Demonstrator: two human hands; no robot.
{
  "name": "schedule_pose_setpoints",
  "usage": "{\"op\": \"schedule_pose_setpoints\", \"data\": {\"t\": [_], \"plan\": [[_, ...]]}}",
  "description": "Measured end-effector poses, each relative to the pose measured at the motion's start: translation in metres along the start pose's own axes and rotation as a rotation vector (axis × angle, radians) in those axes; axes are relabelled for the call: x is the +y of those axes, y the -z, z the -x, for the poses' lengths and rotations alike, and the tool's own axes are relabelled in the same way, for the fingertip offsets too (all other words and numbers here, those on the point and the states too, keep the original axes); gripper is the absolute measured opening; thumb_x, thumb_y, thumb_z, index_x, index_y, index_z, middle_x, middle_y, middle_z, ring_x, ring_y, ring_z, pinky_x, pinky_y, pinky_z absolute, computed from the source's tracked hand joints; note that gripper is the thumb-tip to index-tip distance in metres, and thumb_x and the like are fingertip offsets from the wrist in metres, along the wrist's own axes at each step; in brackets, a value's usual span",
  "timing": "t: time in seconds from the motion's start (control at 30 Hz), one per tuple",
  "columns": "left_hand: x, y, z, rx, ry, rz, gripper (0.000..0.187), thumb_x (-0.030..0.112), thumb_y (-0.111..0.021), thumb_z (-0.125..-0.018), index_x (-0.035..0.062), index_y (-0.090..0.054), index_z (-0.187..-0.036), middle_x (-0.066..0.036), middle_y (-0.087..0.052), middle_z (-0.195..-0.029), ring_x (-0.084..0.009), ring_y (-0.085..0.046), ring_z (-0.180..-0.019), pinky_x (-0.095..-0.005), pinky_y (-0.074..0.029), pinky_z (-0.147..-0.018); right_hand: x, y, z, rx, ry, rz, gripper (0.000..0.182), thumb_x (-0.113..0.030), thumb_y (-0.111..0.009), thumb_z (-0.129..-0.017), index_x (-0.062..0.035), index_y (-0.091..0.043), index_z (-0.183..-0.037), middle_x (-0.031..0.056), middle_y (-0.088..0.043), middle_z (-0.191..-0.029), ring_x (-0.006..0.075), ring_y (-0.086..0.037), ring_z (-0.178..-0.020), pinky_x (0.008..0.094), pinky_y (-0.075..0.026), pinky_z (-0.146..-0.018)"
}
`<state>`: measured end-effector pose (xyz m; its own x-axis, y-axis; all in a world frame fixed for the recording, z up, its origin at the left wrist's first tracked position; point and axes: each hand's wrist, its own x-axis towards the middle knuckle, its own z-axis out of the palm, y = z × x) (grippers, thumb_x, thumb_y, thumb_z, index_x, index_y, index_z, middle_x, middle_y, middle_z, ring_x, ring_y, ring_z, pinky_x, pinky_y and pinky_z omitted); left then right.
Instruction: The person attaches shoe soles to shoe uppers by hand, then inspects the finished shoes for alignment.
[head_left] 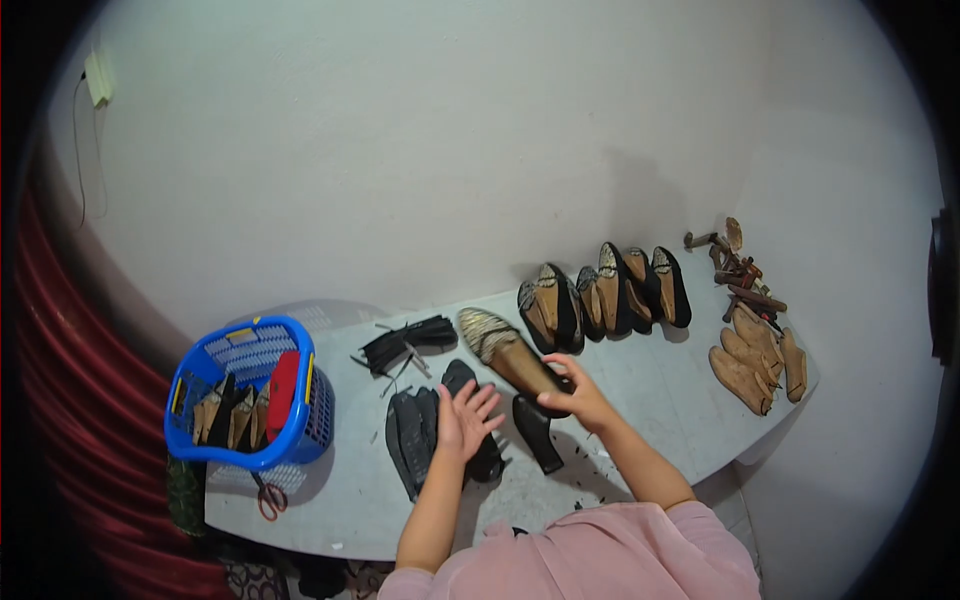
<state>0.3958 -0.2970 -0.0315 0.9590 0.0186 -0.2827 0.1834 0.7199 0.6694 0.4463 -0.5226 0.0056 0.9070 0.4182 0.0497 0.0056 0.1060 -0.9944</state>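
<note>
Carefully, I would say, the patterned shoe [490, 335] should be supported from below while its back part is held, so that the long toe does not tip down. The fingers are better kept on the rim and the side, without pressing the upper out of form. The dark block heel [537, 435] shows just under the back part; if it is joined to the shoe, I cannot tell.

About the grip: the right hand [582, 395] is clamped on the back end of the shoe, with the thumb and the fingers around its edge. The shoe is above the bench [340, 520], its toe pointing to the wall. The left hand [462, 425] has its fingers well apart and the palm turned up; it holds nothing, and it is over the black pieces [408, 435]. Whether it touches them is not clear. Beyond them lie the black strips [410, 343], and more shoes [612, 290] stand in a row near the wall.
</note>
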Motion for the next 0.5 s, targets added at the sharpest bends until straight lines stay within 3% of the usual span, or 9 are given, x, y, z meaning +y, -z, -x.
{"op": "schedule_pose_setpoints", "data": {"t": [0.07,0.1,0.17,0.2,0.3,0.4,0.43,0.5], "plan": [[0.015,0.011,0.016,-0.257,-0.058,0.191,0.089,0.075,-0.031,-0.084,0.0043,-0.034,-0.138,-0.017,-0.044,-0.137,-0.035,-0.047,-0.123,-0.0583,-0.037,-0.097,0.013,-0.031,0.021,-0.125,0.157,0.052,0.076,-0.021,-0.083,-0.064,-0.0108,-0.046,-0.13,0.0145,-0.048,-0.126,0.0237,-0.045,-0.119,0.0347,-0.035,-0.101],[0.027,-0.005,0.039,-0.193,-0.055,0.239,0.089,0.077,-0.036,-0.082,0.0022,-0.046,-0.129,-0.016,-0.056,-0.125,-0.0333,-0.054,-0.115,-0.051,-0.043,-0.096,0.013,-0.044,0.033,-0.174,0.228,0.239,0.08,-0.02,-0.083,-0.062,-0.0096,-0.044,-0.131,0.0149,-0.046,-0.129,0.0249,-0.043,-0.122,0.0354,-0.033,-0.103],[0.021,0.02,0.05,-0.084,-0.16,0.334,0.066,0.06,-0.048,-0.087,0.0028,-0.055,-0.119,-0.016,-0.062,-0.115,-0.0309,-0.06,-0.107,-0.046,-0.046,-0.094,0.017,-0.068,0.054,-0.242,0.372,0.549,0.09,-0.02,-0.084,-0.059,-0.0095,-0.038,-0.136,0.0165,-0.043,-0.133,0.0285,-0.041,-0.126,0.0367,-0.03,-0.106],[0.017,0.03,0.06,0.022,-0.208,0.293,0.057,0.053,-0.051,-0.089,0.003,-0.057,-0.117,-0.016,-0.063,-0.113,-0.0306,-0.061,-0.104,-0.0453,-0.047,-0.093,0.018,-0.078,0.061,-0.267,0.334,0.473,0.091,-0.02,-0.084,-0.059,-0.0095,-0.037,-0.136,0.0164,-0.042,-0.133,0.028,-0.041,-0.126,0.0372,-0.03,-0.106],[0.004,0.078,0.082,-0.015,-0.248,0.341,0.044,0.039,-0.055,-0.089,0.0038,-0.059,-0.114,-0.016,-0.065,-0.11,-0.0308,-0.063,-0.101,-0.0458,-0.048,-0.092,0.025,-0.101,0.08,-0.347,0.144,0.192,0.092,-0.02,-0.083,-0.063,-0.009,-0.033,-0.139,0.016,-0.043,-0.133,0.0261,-0.041,-0.126,0.0394,-0.03,-0.106],[-0.005,0.101,0.112,-0.061,-0.323,0.362,0.041,0.035,-0.06,-0.086,0.0049,-0.059,-0.114,-0.016,-0.064,-0.112,-0.0302,-0.062,-0.103,-0.0446,-0.049,-0.092,0.033,-0.115,0.084,-0.469,0.015,0.17,0.093,-0.022,-0.082,-0.067,-0.0093,-0.029,-0.142,0.0162,-0.043,-0.132,0.0251,-0.04,-0.127,0.0404,-0.03,-0.106],[-0.004,0.105,0.124,-0.092,-0.338,0.298,0.052,0.026,-0.069,-0.077,0.0052,-0.052,-0.122,-0.014,-0.061,-0.115,-0.03,-0.061,-0.105,-0.0435,-0.049,-0.093,0.034,-0.122,0.086,-0.474,0.039,0.162,0.09,-0.023,-0.08,-0.071,-0.01,-0.028,-0.143,0.015,-0.045,-0.131,0.0251,-0.041,-0.126,0.0399,-0.03,-0.106],[-0.002,0.114,0.136,-0.154,-0.393,0.012,0.065,0.02,-0.075,-0.07,0.0056,-0.046,-0.127,-0.013,-0.058,-0.117,-0.0288,-0.06,-0.106,-0.0419,-0.049,-0.093,0.025,-0.138,0.09,-0.452,0.139,0.205,0.087,-0.025,-0.079,-0.072,-0.0095,-0.03,-0.142,0.0135,-0.046,-0.131,0.0254,-0.044,-0.124,0.04,-0.031,-0.105]]}}
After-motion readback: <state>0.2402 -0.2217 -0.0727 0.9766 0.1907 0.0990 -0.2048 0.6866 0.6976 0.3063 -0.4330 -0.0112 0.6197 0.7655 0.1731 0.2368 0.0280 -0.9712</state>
